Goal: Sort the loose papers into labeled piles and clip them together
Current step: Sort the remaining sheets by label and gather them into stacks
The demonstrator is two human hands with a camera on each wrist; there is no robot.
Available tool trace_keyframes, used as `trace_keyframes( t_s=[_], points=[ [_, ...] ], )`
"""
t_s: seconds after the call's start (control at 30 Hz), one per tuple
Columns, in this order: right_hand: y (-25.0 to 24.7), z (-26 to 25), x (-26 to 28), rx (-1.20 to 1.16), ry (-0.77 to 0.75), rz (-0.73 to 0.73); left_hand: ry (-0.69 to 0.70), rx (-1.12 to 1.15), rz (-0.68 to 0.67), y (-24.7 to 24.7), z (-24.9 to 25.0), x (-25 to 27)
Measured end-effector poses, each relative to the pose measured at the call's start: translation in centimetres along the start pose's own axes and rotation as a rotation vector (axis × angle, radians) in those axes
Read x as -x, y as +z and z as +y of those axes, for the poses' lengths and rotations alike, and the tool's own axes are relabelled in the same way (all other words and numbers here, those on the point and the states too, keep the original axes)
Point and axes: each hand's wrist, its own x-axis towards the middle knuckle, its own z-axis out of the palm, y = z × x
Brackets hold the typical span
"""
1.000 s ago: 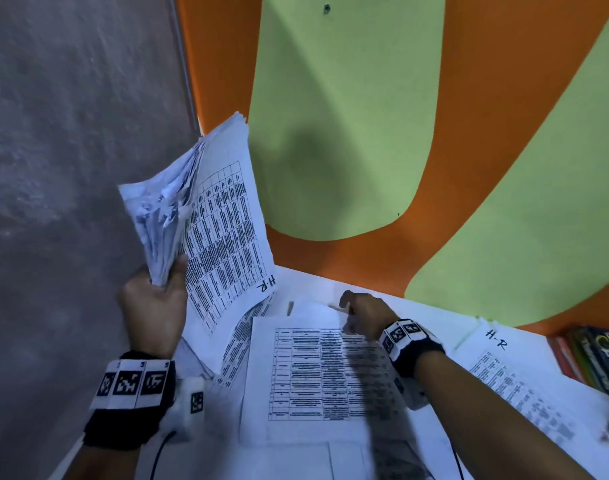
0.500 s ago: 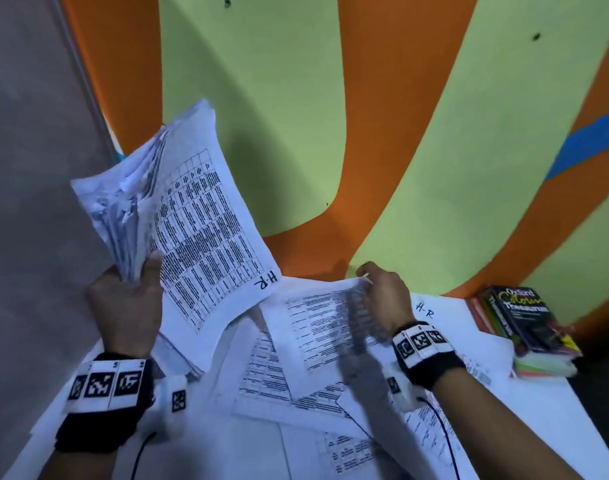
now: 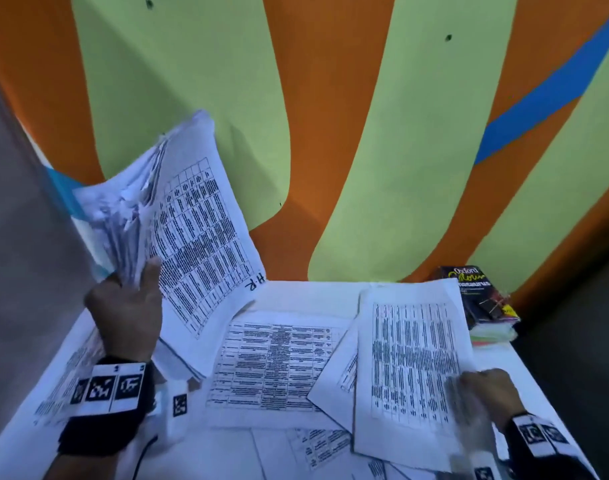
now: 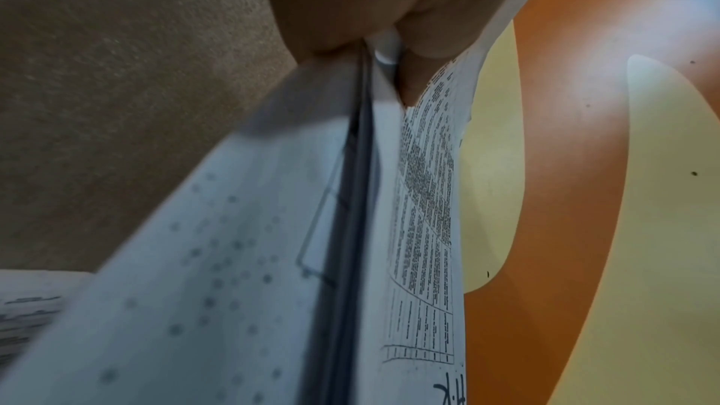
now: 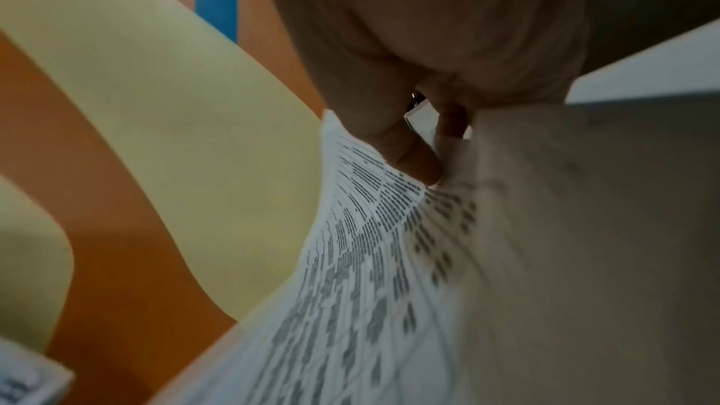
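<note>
"h-r" on held sheet (image 3: 206, 237) — "oxford" on book (image 3: 476, 292)

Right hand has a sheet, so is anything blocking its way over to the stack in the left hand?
Nothing visible does. The right hand pinches one printed sheet low on the right; the left hand holds the H-R stack upright on the left. Between them only flat papers lie on the table.

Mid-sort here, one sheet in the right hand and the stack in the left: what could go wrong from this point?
1. The left hand grips the fanned, crumpled stack of white printed papers by its bottom edge alone; sheets could slide out.
2. The right hand pinches a single printed table sheet at one corner; it could tear or crease.
3. Loose overlapping printed sheets on the white table could get mixed, muddling piles.
</note>
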Motion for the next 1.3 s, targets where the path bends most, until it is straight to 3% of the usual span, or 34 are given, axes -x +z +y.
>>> trace_keyframes(
  t_s=[0.17, 0.27, 0.5, 0.6, 0.77, 0.87, 0.93, 1.07, 1.13, 1.3],
  points=[
    [3.6, -1.2, 0.6, 0.337, 0.024, -0.05, 0.013, 0.001, -0.027, 0.6, -0.3, 0.5],
    [5.5, -3.0, 1.8, 0.474, 0.064, 0.009, 0.021, 0.004, -0.035, 0.9, 0.0, 0.7],
    [5.8, -4.7, 3.2, 0.234, 0.044, 0.049, 0.006, 0.014, -0.053, 1.4, 0.2, 0.9],
    [4.0, -5.6, 4.0, 0.178, -0.19, 0.059, 0.042, -0.001, -0.058, 1.2, 0.3, 0.7],
    [-3.1, -10.7, 5.6, 0.01, -0.602, -0.008, 0.112, -0.052, -0.019, 0.0, 0.1, -0.2],
    [-5.8, -14.8, 6.5, -0.088, -0.645, -0.203, 0.107, -0.069, -0.002, -0.9, -0.2, -0.5],
    [-5.6, -17.5, 6.6, 0.113, -0.66, -0.296, 0.09, -0.063, 0.01, -1.5, -0.8, -0.9],
    [0.7, -21.6, 7.3, 0.67, -0.765, -0.484, 0.033, -0.069, 0.049, -2.8, -2.0, -1.7],
    [6.3, -21.7, 7.0, 0.773, -0.814, -0.54, 0.018, -0.086, 0.056, -3.4, -2.2, -1.9],
    [18.2, -19.0, 4.8, 0.942, -0.855, -0.472, 0.009, -0.159, 0.101, -5.5, -2.6, -2.0]
  ],
)
